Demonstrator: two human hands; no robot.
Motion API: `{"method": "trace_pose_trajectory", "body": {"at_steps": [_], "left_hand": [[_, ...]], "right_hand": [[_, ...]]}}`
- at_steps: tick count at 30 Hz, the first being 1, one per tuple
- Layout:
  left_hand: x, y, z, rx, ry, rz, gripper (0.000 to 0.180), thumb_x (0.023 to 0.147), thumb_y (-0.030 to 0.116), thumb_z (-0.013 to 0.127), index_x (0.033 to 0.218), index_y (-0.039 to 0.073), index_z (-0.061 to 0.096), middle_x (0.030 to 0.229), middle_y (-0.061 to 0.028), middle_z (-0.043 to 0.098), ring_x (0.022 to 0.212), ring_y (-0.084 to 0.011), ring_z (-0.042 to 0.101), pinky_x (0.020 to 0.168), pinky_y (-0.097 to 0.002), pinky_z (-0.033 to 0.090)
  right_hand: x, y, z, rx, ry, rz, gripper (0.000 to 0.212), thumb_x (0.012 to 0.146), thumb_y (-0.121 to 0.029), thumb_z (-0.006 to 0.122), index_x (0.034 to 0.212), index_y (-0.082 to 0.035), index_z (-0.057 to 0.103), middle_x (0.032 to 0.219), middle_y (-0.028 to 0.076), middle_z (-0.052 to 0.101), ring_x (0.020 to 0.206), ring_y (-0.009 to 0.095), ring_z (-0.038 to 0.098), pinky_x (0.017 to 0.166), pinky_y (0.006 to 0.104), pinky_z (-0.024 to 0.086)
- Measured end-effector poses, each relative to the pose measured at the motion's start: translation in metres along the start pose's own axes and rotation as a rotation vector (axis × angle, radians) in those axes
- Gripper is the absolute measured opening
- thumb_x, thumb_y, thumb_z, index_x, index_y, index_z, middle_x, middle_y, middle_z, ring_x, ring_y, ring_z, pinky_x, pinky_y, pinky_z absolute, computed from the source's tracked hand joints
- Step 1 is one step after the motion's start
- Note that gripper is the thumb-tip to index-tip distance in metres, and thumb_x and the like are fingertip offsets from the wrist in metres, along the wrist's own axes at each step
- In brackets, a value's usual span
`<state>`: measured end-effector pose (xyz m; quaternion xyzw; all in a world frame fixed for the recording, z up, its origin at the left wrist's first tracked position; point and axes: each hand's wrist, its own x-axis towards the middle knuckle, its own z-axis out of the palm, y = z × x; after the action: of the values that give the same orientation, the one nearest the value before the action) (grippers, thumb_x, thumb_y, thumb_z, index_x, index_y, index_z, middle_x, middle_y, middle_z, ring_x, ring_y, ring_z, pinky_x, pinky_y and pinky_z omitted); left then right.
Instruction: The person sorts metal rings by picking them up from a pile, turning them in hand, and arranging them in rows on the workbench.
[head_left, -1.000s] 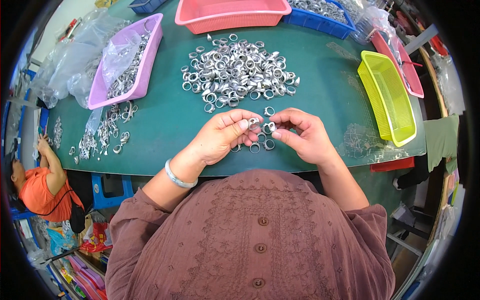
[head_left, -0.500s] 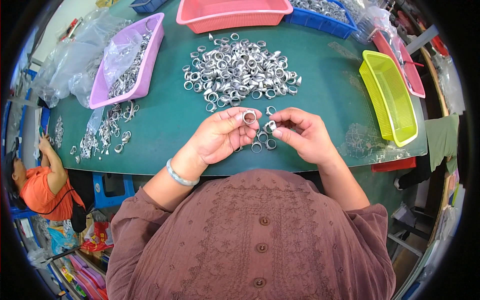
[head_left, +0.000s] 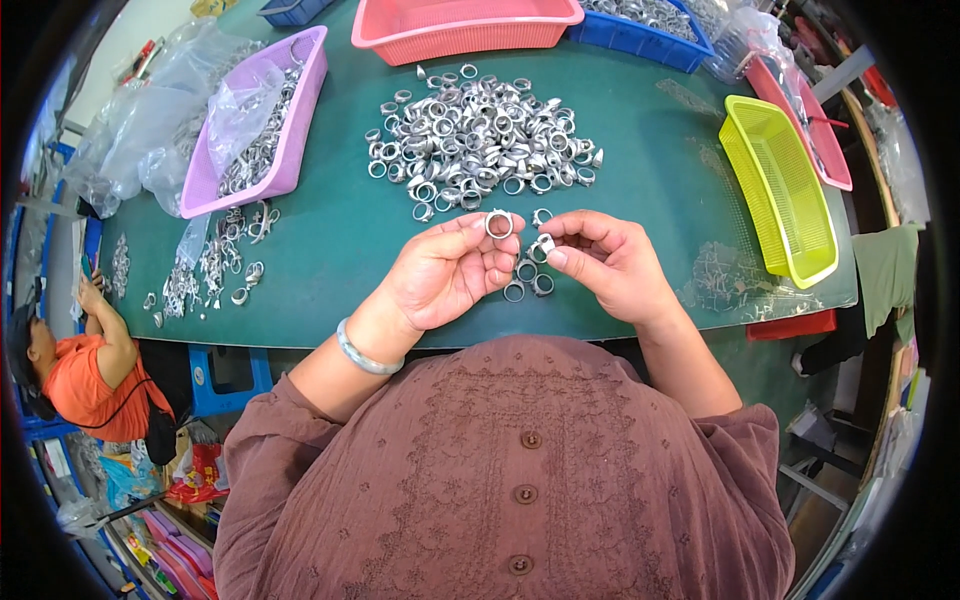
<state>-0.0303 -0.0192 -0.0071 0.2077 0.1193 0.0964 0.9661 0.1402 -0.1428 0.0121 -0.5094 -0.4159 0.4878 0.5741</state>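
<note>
Between the thumb and fingers of my left hand [head_left: 437, 268] a silver ring [head_left: 499, 225] is pinched, its round opening facing me. My right hand [head_left: 612, 262] pinches another silver ring [head_left: 543, 246] at its fingertips, a short way right of the first. Under and beside the right fingertips, several loose rings [head_left: 541, 284] lie on the green table [head_left: 420, 325]. Just beyond both hands spreads a large heap of silver rings [head_left: 480, 135]. A pale bangle [head_left: 362, 352] circles my left wrist.
A purple basket [head_left: 305, 135] with metal pieces and plastic stands left, small metal parts [head_left: 215, 255] near it. A pink basket [head_left: 465, 38] and a blue tray [head_left: 640, 40] stand at the back, a yellow-green basket [head_left: 785, 190] right. A person in orange [head_left: 95, 375] works at far left.
The ring in my right hand has turned so its opening shows more. My left hand and its ring have stayed nearly in place, with only a slight shift.
</note>
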Motion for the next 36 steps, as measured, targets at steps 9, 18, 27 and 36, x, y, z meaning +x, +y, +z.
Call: {"method": "trace_pose_trajectory", "body": {"at_steps": [9,18,27,36], "left_hand": [[-0.001,-0.001,0.004,-0.028,0.02,-0.007,0.029,0.091,0.018,0.043,0.111,-0.003,0.047,0.091,-0.0072,0.054,0.078,-0.013,0.052,0.069,-0.0238,0.045],[0.0,-0.002,0.004,-0.021,0.023,-0.019,0.029,0.092,0.019,0.041,0.111,-0.002,0.047,0.09,-0.0071,0.054,0.075,-0.0121,0.051,0.066,-0.0232,0.044],[-0.003,-0.002,0.007,0.032,0.057,-0.007,0.028,0.091,0.019,0.042,0.109,-0.001,0.048,0.087,-0.0063,0.056,0.074,-0.0122,0.052,0.065,-0.0226,0.044],[-0.003,-0.004,0.01,0.071,0.048,0.003,0.026,0.09,0.018,0.044,0.107,-0.001,0.049,0.086,-0.0065,0.057,0.072,-0.0127,0.053,0.064,-0.0222,0.045]], "right_hand": [[0.001,-0.001,0.002,0.022,0.019,0.01,0.022,0.081,-0.006,0.061,0.1,0.004,0.056,0.088,0.003,0.06,0.08,0.007,0.055,0.07,0.021,0.046],[0.005,0.003,-0.001,0.216,-0.007,0.101,0.025,0.085,-0.013,0.056,0.105,0.002,0.055,0.088,0.006,0.061,0.074,0.01,0.056,0.068,0.0236,0.045],[0.006,0.005,-0.003,0.505,-0.074,0.149,0.025,0.087,-0.012,0.052,0.108,0.002,0.053,0.09,0.009,0.06,0.076,0.014,0.058,0.069,0.0254,0.045],[0.004,0.008,-0.002,0.543,-0.068,0.15,0.026,0.088,-0.012,0.051,0.108,0.003,0.053,0.09,0.01,0.061,0.077,0.016,0.059,0.068,0.0264,0.046]]}}
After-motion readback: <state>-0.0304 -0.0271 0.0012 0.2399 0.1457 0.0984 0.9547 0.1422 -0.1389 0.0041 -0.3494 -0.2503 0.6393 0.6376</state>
